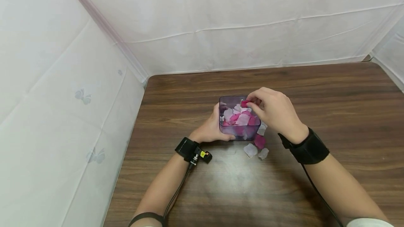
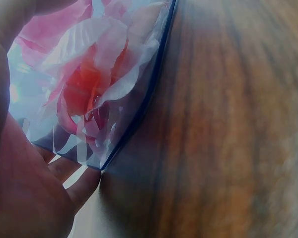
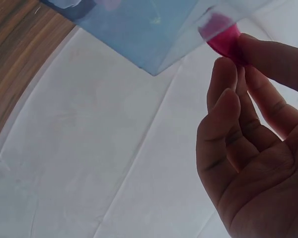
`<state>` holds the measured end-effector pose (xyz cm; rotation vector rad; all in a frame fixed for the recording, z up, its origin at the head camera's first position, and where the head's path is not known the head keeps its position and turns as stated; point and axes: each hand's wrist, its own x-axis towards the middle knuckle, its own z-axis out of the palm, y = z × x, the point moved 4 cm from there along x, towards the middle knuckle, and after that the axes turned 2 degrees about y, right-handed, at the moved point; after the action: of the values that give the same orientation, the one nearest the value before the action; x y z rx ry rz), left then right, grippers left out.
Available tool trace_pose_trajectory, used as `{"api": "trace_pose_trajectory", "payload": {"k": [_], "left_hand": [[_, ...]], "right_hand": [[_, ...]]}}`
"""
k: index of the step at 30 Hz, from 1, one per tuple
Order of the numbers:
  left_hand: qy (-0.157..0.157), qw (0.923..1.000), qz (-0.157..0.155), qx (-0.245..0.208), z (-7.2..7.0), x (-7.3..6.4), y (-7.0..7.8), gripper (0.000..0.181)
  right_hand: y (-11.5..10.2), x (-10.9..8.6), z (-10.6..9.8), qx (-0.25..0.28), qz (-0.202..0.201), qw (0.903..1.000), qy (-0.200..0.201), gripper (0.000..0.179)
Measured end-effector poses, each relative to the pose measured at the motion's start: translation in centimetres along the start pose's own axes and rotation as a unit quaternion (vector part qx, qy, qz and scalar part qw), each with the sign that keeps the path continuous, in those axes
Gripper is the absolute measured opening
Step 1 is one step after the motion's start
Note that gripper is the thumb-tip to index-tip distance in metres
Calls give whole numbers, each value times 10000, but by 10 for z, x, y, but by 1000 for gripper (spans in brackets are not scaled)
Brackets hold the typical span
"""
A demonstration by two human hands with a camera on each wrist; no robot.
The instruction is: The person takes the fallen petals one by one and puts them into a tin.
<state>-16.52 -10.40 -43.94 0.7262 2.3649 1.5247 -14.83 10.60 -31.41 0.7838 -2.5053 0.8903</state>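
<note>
A clear purple-tinted box (image 1: 228, 99) stands on the table, filled with white, pale pink and dark pink petals (image 1: 242, 119). My left hand (image 1: 209, 128) grips the box around its left side, thumb along the near wall and fingers behind. In the left wrist view the petals (image 2: 84, 89) show through the see-through wall. Over the box's far right corner, my right hand (image 1: 275, 109) pinches a dark pink petal (image 3: 224, 39) between thumb and fingertips.
Loose petals lie on the wooden table (image 1: 176, 97) by the box's right front corner: a dark pink petal (image 1: 260, 141) and several white ones, such as a white petal (image 1: 250, 150). White sheeting (image 1: 221, 52) hangs behind the table and on the left.
</note>
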Motion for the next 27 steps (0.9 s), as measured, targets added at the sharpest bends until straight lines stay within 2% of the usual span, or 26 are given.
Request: {"api": "trace_pose_trajectory", "payload": {"k": [9, 16, 19, 22, 27], "left_hand": [[-24, 10000, 46, -74, 1, 1, -2, 119], [-44, 10000, 30, -78, 1, 1, -2, 115], [-28, 9999, 28, -141, 0, 1, -3, 116], [-5, 9998, -17, -188, -1, 0, -2, 117], [35, 9998, -155, -135, -1, -1, -2, 118]], "right_hand": [[10, -9, -4, -149, 171, 9997, 87, 12], [27, -36, -4, -331, 364, 9988, 8, 7], [39, -51, 1, -404, 540, 9973, -291, 6], [53, -62, 9, -460, 819, 9926, -770, 8], [75, -65, 24, -627, 1171, 9811, -1409, 19]]}}
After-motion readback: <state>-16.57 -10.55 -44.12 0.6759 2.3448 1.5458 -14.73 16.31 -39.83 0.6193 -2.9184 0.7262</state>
